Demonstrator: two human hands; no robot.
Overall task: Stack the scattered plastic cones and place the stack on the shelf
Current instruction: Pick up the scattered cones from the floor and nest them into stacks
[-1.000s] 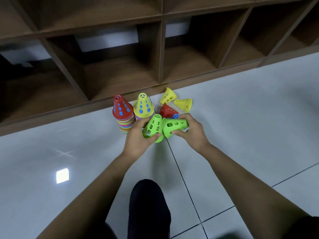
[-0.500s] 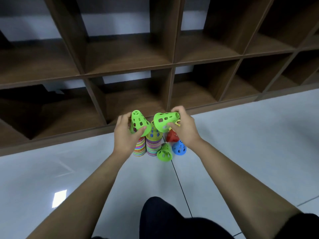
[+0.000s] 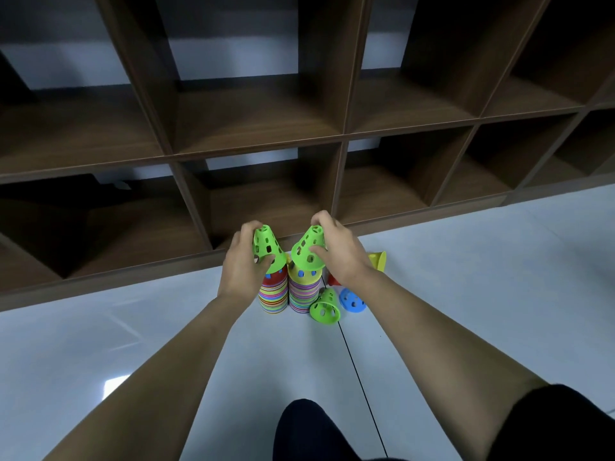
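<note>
Looked down past a dark-clad knee (image 3: 316,427) onto a pale tiled floor (image 3: 133,344).

Noted, nearest on the floor, a loose green cone (image 3: 325,310) on its side, just beside a blue cone (image 3: 352,300).

Found behind them two tall striped stacks, the left stack (image 3: 273,296) and the right stack (image 3: 304,294), upright and close together, just in front of the shelf's bottom row.

Held the left grip (image 3: 243,267) curled round a green cone, the left-held cone (image 3: 266,249), roughly upright and low over the left stack. Whether already seated, could not tell.

Held the right grip (image 3: 339,252) closed with thumb and fingers round a second green cone, the right-held cone (image 3: 309,249), tilted over the yellow top of the right stack.

Glimpsed a red cone (image 3: 332,279) partly hidden under the right wrist, and a yellow cone (image 3: 379,259) on its side beyond.

Kept no cone yet in the wooden cubby shelf (image 3: 259,144).

Judged the tilt the likeliest fault: lowered off-axis, could catch a rim, seat crooked or push the stack over. Kept neither grip free to steady either stack. Judged that a nudge to one might topple both.
</note>
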